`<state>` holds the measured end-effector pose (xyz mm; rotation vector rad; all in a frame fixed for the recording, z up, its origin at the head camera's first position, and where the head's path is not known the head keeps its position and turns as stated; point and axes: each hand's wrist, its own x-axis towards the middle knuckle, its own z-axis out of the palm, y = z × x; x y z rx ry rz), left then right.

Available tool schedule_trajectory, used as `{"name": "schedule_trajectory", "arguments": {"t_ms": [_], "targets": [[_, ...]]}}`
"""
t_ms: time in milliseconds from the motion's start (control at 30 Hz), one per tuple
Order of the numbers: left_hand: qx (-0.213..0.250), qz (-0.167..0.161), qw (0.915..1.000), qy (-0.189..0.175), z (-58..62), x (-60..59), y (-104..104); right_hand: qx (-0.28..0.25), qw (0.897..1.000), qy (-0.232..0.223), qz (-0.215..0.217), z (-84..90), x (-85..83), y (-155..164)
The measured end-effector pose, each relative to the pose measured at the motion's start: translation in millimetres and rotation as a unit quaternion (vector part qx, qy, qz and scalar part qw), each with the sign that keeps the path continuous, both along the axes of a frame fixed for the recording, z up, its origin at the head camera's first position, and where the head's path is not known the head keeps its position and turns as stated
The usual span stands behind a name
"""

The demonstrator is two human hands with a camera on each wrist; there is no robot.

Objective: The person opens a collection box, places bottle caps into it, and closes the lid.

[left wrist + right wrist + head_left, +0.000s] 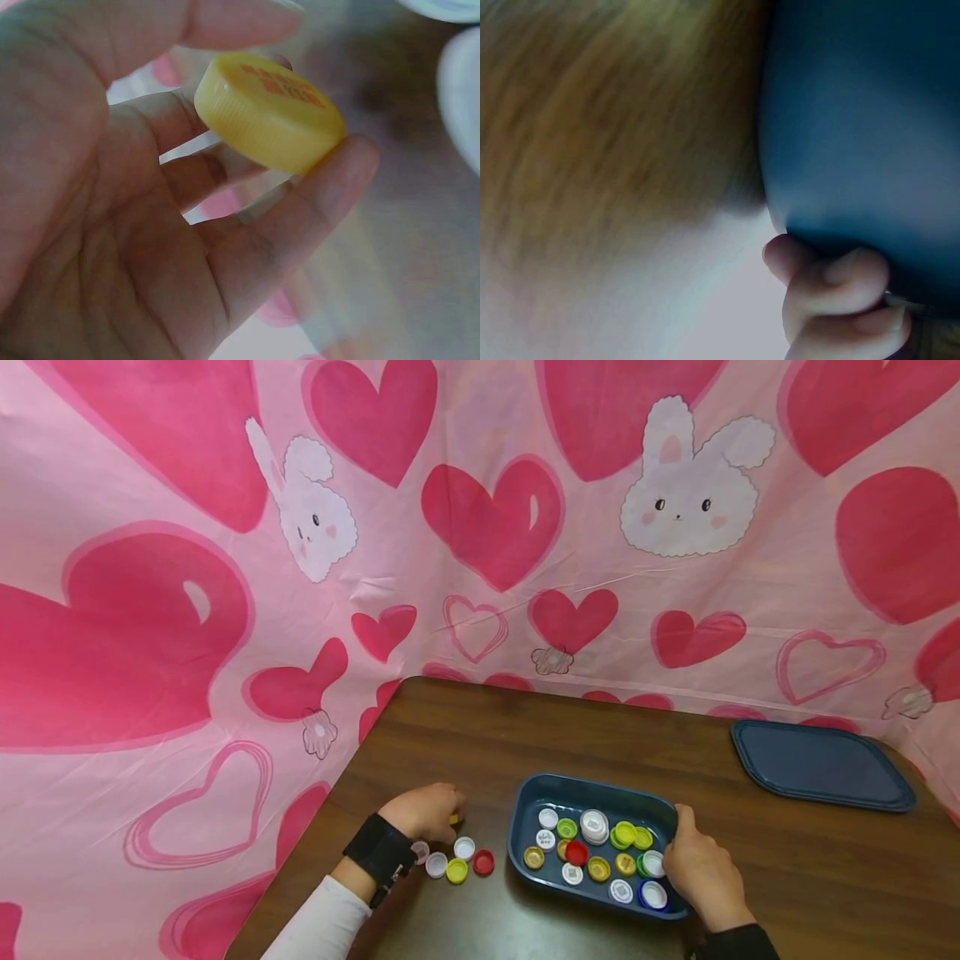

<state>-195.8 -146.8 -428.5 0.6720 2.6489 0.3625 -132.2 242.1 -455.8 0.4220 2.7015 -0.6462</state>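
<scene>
My left hand (pixel 426 811) holds a yellow bottle cap (pixel 266 116) with orange print between its fingers, over the left part of the table. Just below that hand lie several loose caps: white (pixel 436 865), yellow-green (pixel 456 871) and red (pixel 483 862). At the right end of a dark blue rectangular container (pixel 600 787), my right hand (pixel 705 864) grips the wall. In the right wrist view, curled fingers (pixel 840 296) rest against the container's blue side. Inside it are many bottle caps, among them a red one (pixel 576 852) and a stack of white ones (pixel 595 826).
A dark blue flat lid (pixel 821 766) lies at the back right of the brown wooden table (pixel 480 727). Pink cloth (pixel 480 627) with hearts and rabbits hangs behind the table and along its left side.
</scene>
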Motion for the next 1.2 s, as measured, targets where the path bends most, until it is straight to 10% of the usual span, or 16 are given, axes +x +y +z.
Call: {"name": "schedule_trajectory", "arguments": {"t_ms": [533, 867, 1200], "targets": [[0.019, -0.124, 0.9910, 0.048, 54.4, -0.7, 64, -0.001, 1.000, 0.007, -0.001, 2.0, 2.1, 0], [-0.033, -0.173, 0.9837, 0.034, 48.6, -1.0, 120, -0.004, 1.000, 0.005, -0.006, -0.3, 0.5, -1], [-0.027, -0.144, 0.9886, -0.035, 37.0, -4.9, 142, 0.000, 1.000, 0.012, -0.011, 1.0, 1.8, -2]]}}
